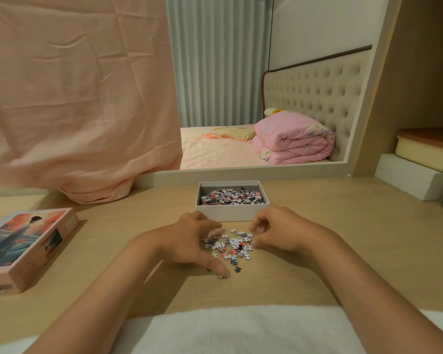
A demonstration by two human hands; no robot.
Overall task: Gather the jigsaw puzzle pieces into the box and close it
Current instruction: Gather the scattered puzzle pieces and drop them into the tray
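head view: loose puzzle pieces (pixel 232 245) lie in a small scatter on the wooden counter (pixel 343 226), just in front of the open white box (pixel 232 213). the box already holds a heap of pieces and stands near the counter's far edge. left hand (pixel 195 241) rests on the left side of the scatter, fingers spread and curled down onto the pieces, thumb touching a stray piece nearer the body; not closed on anything visible. right hand (pixel 274 232) sits at the right side of the scatter, fingers loosely curled, tips blurred; cannot tell if it pinches a piece. the illustrated lid (pixel 26 247) lies well apart at far left. a white towel (pixel 241 328) covers the near edge.
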